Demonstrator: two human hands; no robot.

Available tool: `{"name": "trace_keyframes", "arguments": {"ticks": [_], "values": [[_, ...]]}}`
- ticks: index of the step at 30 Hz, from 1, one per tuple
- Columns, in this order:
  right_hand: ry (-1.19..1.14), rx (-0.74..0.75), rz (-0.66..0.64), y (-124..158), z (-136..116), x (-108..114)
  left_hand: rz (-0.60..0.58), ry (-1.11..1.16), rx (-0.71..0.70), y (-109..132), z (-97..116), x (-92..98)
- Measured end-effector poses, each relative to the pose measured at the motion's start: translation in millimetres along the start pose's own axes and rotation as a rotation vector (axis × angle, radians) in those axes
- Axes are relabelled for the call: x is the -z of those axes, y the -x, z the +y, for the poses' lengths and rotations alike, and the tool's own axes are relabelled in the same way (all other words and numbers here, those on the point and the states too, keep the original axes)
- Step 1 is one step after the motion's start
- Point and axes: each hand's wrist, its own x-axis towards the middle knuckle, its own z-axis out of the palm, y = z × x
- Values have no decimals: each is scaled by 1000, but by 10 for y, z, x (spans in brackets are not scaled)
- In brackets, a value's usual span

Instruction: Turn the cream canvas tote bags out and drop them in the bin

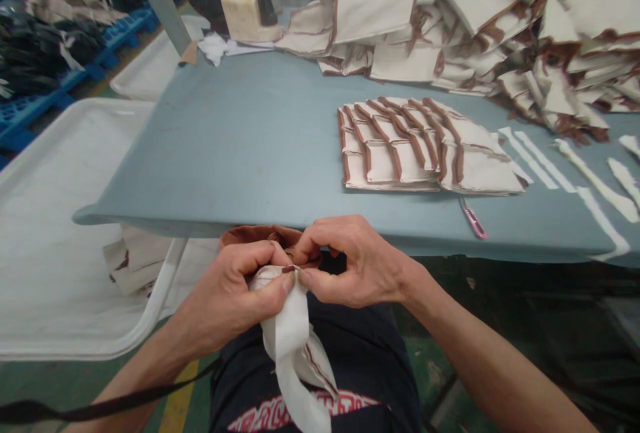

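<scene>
Over my lap, at the table's front edge, I hold a white fabric piece with brown trim [295,346] between both hands. My left hand [245,280] pinches it near a small brown strip, thumb on top. Close beside it, my right hand [345,263] pinches the same spot with thumb and index finger. A long white strip hangs down from the pinched place. Brown fabric [260,234] bunches behind my fingers. On the table lies a row of overlapping white pieces with brown edging [400,146]. A small pink-handled tool [473,218] lies just in front of them.
A heap of white and brown fabric pieces [390,13] covers the back of the blue-grey table [225,133]. Loose white strips [535,156] lie at the right. White trays [75,113] stand at the left, one holding fabric pieces [137,256]. A cream block [243,13] sits at the back.
</scene>
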Motion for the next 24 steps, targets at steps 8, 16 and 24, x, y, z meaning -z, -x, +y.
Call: {"name": "trace_keyframes", "arguments": {"ticks": [8,16,24], "values": [[253,60,-19,12,-55,-59,-23,7,-3,9,-61,-15],[-160,-177,-32,142,-23,-136,-194,181,-61,3,-199,29],[-197,-158,-13,154,10,-173,-190,68,-51,16,-287,157]]}}
